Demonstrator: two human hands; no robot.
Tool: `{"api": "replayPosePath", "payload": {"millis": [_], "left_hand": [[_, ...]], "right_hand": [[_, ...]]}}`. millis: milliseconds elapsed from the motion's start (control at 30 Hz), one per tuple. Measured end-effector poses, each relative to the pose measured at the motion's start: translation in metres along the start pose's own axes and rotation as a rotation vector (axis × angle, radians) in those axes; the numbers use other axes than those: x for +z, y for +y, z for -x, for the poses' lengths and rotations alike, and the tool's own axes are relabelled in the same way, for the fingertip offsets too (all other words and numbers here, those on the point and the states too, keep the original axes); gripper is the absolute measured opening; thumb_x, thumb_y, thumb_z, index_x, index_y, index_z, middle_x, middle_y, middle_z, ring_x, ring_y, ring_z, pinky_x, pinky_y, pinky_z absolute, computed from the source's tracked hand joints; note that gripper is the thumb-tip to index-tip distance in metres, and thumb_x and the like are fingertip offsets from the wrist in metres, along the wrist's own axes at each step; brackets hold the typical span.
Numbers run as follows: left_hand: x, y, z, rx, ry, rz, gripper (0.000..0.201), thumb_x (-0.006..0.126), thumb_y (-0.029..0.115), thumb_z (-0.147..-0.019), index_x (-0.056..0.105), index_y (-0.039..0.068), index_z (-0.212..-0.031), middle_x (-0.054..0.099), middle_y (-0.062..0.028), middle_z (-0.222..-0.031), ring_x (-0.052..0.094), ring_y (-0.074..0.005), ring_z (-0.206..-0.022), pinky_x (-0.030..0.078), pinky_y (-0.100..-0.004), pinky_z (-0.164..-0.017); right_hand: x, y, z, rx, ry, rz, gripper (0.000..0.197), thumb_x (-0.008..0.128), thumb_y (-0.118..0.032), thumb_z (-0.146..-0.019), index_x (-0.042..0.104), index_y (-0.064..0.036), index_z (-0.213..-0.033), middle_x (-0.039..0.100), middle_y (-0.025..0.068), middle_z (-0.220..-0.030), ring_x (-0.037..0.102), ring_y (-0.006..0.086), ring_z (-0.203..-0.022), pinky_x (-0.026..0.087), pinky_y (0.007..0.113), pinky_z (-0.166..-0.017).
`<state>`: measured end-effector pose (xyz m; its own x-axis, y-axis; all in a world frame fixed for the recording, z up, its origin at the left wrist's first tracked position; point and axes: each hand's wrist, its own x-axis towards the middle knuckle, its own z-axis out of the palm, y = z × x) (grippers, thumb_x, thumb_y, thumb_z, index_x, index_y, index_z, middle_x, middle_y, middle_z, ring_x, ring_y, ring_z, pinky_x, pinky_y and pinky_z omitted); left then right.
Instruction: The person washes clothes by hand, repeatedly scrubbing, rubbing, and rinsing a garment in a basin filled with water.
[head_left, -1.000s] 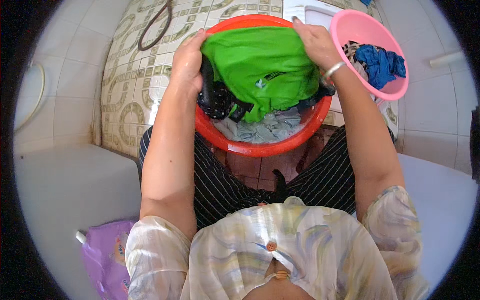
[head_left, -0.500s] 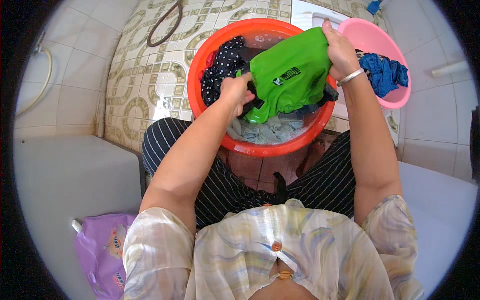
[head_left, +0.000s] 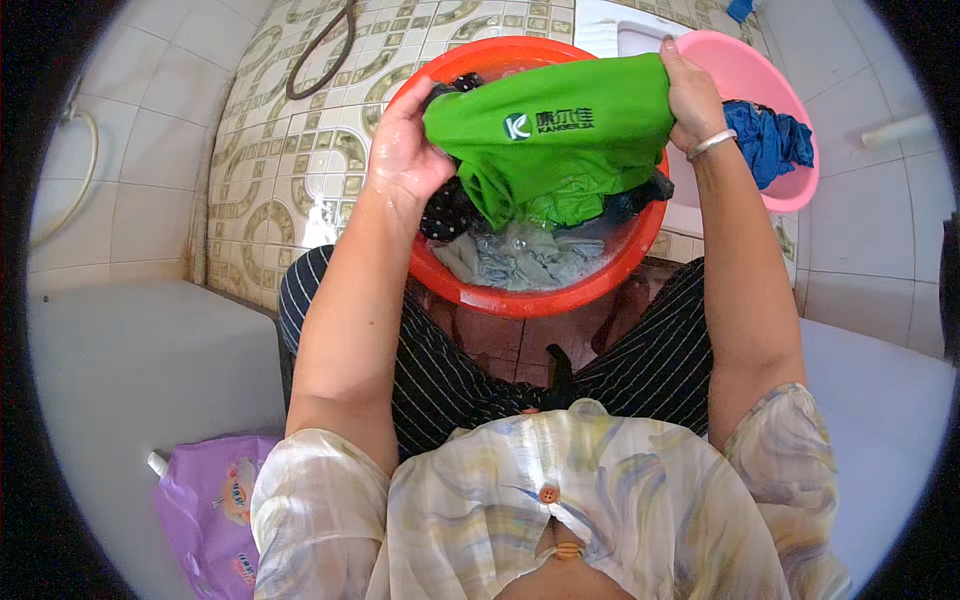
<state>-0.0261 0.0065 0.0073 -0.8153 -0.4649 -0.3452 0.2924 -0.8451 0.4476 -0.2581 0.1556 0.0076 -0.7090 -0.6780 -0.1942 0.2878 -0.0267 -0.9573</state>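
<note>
A wet green garment [head_left: 560,125] with a dark printed logo is stretched between my two hands above a red-orange washtub [head_left: 520,300]. My left hand [head_left: 408,150] grips its dark-edged left end, thumb on top and palm turned up. At the upper right corner, my right hand [head_left: 694,103] pinches the cloth, a silver bangle on its wrist. The garment's lower folds hang down to the sudsy water. Pale grey-green cloth [head_left: 535,262] soaks at the tub's near side, and black polka-dot fabric [head_left: 447,212] lies partly hidden under the garment. Its exact kind I cannot tell.
A pink basin [head_left: 798,185] holding blue cloth [head_left: 765,145] stands at the right, by a white floor fixture [head_left: 610,25]. A brown hose [head_left: 322,70] lies on the patterned tile floor. A purple spouted pouch [head_left: 205,500] rests on a grey surface [head_left: 150,370] at lower left.
My left hand has moved left and up, taking hold of the green garment's left end. The garment is now spread wider and its logo faces up; my right hand has barely moved.
</note>
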Motion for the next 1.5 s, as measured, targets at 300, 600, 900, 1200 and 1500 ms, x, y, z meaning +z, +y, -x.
{"api": "replayPosePath", "payload": {"millis": [300, 600, 900, 1200, 1500], "left_hand": [[-0.022, 0.036, 0.005, 0.181, 0.086, -0.065, 0.036, 0.053, 0.016, -0.08, 0.044, -0.002, -0.109, 0.055, -0.015, -0.094, 0.052, -0.0283, -0.093, 0.038, -0.0417, -0.089], [-0.017, -0.008, 0.005, 0.245, 0.131, -1.51, 0.029, 0.069, 0.009, -0.056, 0.063, 0.0, -0.084, 0.061, -0.009, -0.082, 0.057, -0.0183, -0.073, 0.043, -0.0278, -0.071], [0.001, -0.008, 0.001, 0.07, -0.375, -0.055, 0.044, 0.053, 0.014, -0.071, 0.046, -0.004, -0.11, 0.052, -0.0173, -0.11, 0.05, -0.0299, -0.102, 0.037, -0.0428, -0.091], [-0.036, -0.053, -0.019, 0.205, -0.128, -0.559, 0.026, 0.042, 0.032, -0.086, 0.052, 0.012, -0.099, 0.056, -0.0062, -0.09, 0.053, -0.0191, -0.089, 0.043, -0.0342, -0.079], [-0.028, -0.068, -0.03, 0.079, 0.197, -0.638, 0.027, 0.039, 0.031, -0.087, 0.056, 0.011, -0.095, 0.059, -0.0078, -0.088, 0.057, -0.0208, -0.081, 0.046, -0.036, -0.074]], "right_hand": [[0.002, 0.01, 0.009, -0.412, -0.761, 0.861, 0.041, 0.07, -0.026, -0.064, 0.057, -0.0007, -0.093, 0.06, 0.0073, -0.082, 0.055, 0.0165, -0.072, 0.043, 0.029, -0.072], [0.007, -0.001, 0.001, 0.134, -0.601, -0.135, 0.034, 0.061, -0.019, -0.075, 0.053, 0.0019, -0.101, 0.06, 0.008, -0.091, 0.058, 0.0152, -0.078, 0.046, 0.029, -0.074], [0.011, 0.022, 0.004, 0.083, -0.553, -0.209, 0.032, 0.061, -0.016, -0.076, 0.051, -0.0001, -0.102, 0.058, 0.0072, -0.095, 0.056, 0.0161, -0.086, 0.045, 0.03, -0.078], [0.13, 0.02, 0.093, -0.821, -0.598, 0.806, 0.012, 0.054, -0.016, -0.074, 0.059, -0.0057, -0.077, 0.059, 0.0133, -0.078, 0.057, 0.0263, -0.073, 0.046, 0.033, -0.066], [0.113, 0.054, 0.051, -0.913, -0.235, 1.005, 0.022, 0.05, -0.023, -0.076, 0.058, -0.0059, -0.065, 0.056, 0.0162, -0.063, 0.055, 0.033, -0.062, 0.045, 0.041, -0.055]]}}
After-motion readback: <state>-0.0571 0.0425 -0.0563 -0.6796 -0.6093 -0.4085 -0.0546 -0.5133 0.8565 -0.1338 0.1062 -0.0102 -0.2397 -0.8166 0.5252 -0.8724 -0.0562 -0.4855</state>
